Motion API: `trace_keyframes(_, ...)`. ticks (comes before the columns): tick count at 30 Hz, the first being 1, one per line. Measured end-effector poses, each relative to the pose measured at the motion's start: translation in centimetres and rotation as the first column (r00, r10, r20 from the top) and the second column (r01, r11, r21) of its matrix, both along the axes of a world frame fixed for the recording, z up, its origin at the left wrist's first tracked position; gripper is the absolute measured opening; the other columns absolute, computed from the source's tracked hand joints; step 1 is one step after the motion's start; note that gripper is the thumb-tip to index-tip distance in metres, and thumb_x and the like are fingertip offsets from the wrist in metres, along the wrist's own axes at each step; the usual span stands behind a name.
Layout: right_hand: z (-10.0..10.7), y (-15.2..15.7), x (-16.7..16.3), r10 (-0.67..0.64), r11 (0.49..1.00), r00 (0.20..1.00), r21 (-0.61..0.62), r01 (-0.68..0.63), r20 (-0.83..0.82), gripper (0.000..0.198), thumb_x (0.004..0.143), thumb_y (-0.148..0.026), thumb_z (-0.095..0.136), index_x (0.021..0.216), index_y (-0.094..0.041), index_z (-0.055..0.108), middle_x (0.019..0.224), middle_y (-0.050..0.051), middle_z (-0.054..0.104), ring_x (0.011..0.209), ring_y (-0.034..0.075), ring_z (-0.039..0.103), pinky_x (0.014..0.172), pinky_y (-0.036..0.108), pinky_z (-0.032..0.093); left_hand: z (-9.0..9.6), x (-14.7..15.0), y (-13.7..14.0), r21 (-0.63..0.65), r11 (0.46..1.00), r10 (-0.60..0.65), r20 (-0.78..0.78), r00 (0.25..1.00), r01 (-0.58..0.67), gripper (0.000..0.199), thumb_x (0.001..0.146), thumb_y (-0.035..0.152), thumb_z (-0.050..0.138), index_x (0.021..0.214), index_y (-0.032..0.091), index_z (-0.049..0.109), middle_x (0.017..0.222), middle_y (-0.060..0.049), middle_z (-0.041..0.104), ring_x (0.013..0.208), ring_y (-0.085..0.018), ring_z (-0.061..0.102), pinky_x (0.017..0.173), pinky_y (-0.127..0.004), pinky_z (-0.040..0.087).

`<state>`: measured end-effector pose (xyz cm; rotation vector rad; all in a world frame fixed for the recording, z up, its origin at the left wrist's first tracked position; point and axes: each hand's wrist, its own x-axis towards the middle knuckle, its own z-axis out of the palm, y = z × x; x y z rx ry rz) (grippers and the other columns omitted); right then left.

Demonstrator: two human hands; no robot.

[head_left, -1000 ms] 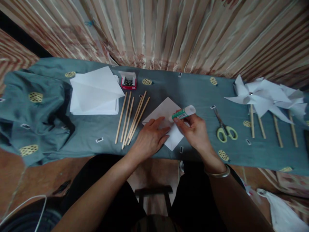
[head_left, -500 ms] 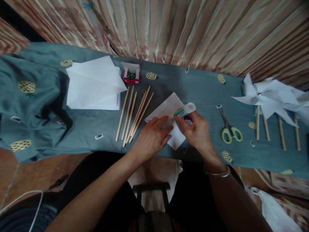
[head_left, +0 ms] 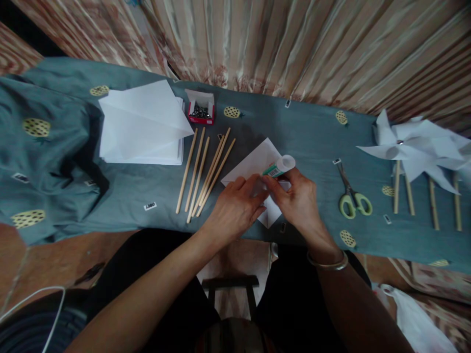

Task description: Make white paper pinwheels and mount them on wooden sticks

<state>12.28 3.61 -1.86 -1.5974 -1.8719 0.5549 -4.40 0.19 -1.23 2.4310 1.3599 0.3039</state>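
A pleated curtain hangs beyond the cloth-covered desk. My left hand rests loosely spread on the creased paper, gripping nothing. My right hand has its fingers wrapped around the glue stick, so it is the nearer one; above the sheet, the stick's long axis slants from upper right down-left toward my left fingertips, just beside them.

The left hand lies palm-down beside the right hand, whose fingers pinch.
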Motion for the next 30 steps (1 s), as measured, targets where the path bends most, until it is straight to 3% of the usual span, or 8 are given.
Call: trace_keyframes(30,0.73,-0.37,0.64,0.170,0.985,0.985,-0.034,-0.168,0.043,0.018,0.091,-0.038,0.060,0.096,-0.022,0.066,0.089,0.008,0.070,0.079,0.024,0.065,0.071,0.037,0.052,0.15,0.10,0.11,-0.021,1.000,0.004,-0.014,1.000,-0.005,0.028,0.096,0.030,0.056,0.118,0.018,0.067,0.143,-0.016,0.052,0.108,-0.030,0.055,0.091,-0.047,0.050)
